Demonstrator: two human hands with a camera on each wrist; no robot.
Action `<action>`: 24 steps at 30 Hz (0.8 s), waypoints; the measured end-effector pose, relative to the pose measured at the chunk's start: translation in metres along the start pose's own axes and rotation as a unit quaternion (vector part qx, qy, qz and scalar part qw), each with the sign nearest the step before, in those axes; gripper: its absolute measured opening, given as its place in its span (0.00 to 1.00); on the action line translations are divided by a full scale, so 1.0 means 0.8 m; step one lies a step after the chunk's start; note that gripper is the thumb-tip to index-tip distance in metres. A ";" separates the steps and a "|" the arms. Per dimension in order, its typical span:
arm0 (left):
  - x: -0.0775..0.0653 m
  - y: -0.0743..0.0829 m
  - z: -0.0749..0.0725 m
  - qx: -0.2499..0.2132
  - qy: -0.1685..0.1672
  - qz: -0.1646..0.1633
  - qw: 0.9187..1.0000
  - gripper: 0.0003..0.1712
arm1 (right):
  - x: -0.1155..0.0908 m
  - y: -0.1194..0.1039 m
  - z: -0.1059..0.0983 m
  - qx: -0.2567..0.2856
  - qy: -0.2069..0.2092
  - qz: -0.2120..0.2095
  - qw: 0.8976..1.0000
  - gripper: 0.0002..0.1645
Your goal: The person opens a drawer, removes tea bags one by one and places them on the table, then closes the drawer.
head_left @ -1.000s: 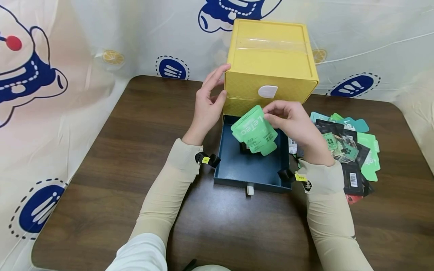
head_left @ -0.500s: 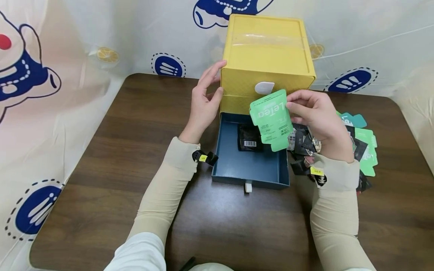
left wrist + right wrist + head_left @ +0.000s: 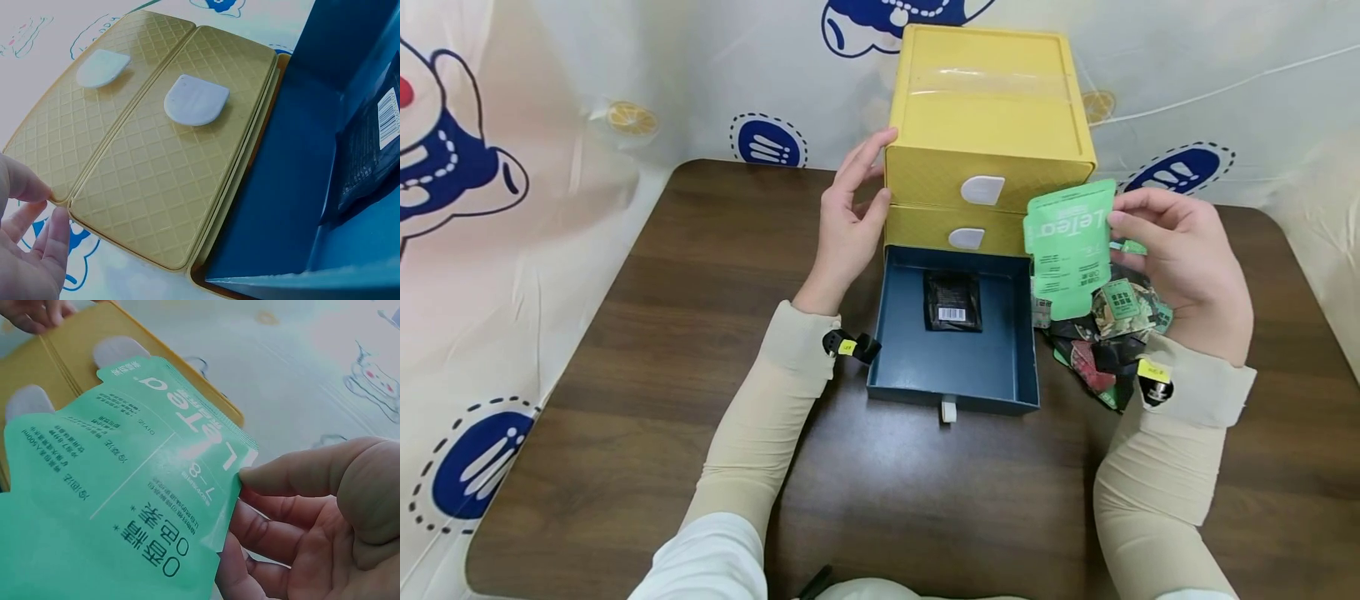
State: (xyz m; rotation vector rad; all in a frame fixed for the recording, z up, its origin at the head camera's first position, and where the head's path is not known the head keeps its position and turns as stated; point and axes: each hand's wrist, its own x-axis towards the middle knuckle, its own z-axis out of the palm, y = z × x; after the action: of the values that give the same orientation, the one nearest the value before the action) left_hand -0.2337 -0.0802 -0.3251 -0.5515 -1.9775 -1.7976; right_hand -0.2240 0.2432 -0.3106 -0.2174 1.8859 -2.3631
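In the head view my right hand (image 3: 1191,267) pinches a green LeTea tea bag packet (image 3: 1071,246) by its edge, over a pile of tea packets (image 3: 1108,333). The right wrist view shows thumb and fingers on the edge of the green tea bag packet (image 3: 144,469). My left hand (image 3: 846,229) touches the left front edge of a yellow drawer box (image 3: 992,92) with fingers fairly straight. Below the yellow drawers a dark blue drawer (image 3: 955,367) is pulled out. Inside it lies a black packet (image 3: 952,302) with a barcode.
White tabs (image 3: 982,190) mark the two yellow drawer fronts. All this stands on a dark wooden table (image 3: 700,275). Behind it hangs a white printed cloth (image 3: 647,58). The packet pile is partly hidden by the right hand and arm.
My right hand has carried the green tea bag packet from above the blue drawer to the right, over the pile. The black packet now shows fully. My left hand stays against the box.
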 end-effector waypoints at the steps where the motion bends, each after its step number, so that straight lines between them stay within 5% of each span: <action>1: 0.000 0.000 0.000 -0.001 0.000 0.000 1.000 0.26 | -0.002 -0.001 -0.005 0.009 0.003 -0.006 1.000 0.06; 7: 0.001 -0.001 0.000 0.000 -0.003 0.002 1.000 0.26 | -0.014 -0.004 -0.049 0.082 0.063 -0.026 0.994 0.07; 15: 0.000 -0.001 0.000 0.004 -0.001 -0.006 1.000 0.26 | -0.028 0.004 -0.111 0.132 0.166 -0.001 0.977 0.06; 20: 0.000 0.000 -0.001 0.003 0.001 -0.009 1.000 0.26 | -0.033 0.016 -0.145 0.218 0.222 0.018 0.950 0.07; 24: 0.000 0.000 -0.001 0.004 0.001 -0.008 1.000 0.26 | -0.039 0.024 -0.167 0.230 0.278 0.052 0.931 0.06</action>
State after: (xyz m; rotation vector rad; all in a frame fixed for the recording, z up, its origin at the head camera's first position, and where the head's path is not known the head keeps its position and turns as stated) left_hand -0.2335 -0.0807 -0.3250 -0.5334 -1.9931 -1.7985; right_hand -0.2175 0.3725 -0.3598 0.6383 1.3707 -2.9003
